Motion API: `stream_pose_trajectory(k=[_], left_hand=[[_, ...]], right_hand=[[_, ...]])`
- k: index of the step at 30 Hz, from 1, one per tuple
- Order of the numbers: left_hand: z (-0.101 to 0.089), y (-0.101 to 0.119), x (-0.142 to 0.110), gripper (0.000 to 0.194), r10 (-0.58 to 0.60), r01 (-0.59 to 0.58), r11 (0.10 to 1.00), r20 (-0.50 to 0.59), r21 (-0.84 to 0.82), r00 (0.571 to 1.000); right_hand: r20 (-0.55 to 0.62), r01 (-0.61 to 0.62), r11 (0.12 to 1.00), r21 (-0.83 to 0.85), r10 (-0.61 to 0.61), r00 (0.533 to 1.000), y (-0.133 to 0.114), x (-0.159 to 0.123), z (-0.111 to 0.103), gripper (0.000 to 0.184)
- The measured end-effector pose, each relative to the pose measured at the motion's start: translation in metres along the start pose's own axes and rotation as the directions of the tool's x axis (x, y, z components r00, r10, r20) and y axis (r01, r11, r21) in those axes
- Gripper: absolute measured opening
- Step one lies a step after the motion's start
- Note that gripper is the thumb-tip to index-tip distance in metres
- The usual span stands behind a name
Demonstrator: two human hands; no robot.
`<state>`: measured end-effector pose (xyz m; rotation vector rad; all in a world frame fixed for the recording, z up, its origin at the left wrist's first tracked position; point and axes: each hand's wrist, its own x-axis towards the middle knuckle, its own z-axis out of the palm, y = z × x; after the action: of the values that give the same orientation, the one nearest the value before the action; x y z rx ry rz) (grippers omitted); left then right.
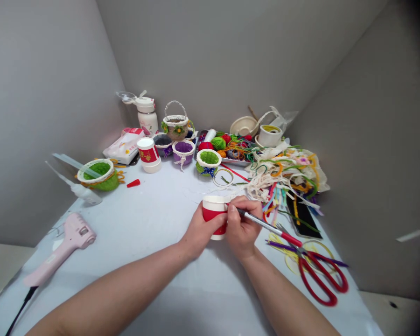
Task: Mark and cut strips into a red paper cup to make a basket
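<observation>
A red and white paper cup (210, 213) stands upright near the front middle of the table. My left hand (199, 233) is closed around the cup's left and front side, with the thumb across the red band. In my right hand (244, 228) a pen (264, 224) is pinched, its red end pointing down to the right. The pen's tip is at the cup's upper right edge, close to the white rim; whether it touches is hard to make out. My right fingers rest against or very near the cup wall. A small red cap (133, 183) lies to the left, beyond my hands.
Red-handled scissors (315, 266) lie right, over a purple pen (282, 245). A pink glue gun (65, 249) is left. Behind stand a green basket (208, 163), a purple basket (183, 153), stacked cups (149, 156) and a yarn tray (236, 162); yarn scraps (283, 170) heap right.
</observation>
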<state>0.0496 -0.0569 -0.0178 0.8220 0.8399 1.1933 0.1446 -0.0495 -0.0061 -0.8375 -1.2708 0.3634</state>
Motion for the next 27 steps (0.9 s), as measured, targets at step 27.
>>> stream_pose_trajectory(k=[27], left_hand=[[-0.0011, -0.0023, 0.0008, 0.047, -0.009, 0.009, 1.0, -0.002, 0.001, 1.0]], right_hand=[[0.0, 0.001, 1.0, 0.027, -0.001, 1.0, -0.0009, -0.0001, 0.0014, 0.012]])
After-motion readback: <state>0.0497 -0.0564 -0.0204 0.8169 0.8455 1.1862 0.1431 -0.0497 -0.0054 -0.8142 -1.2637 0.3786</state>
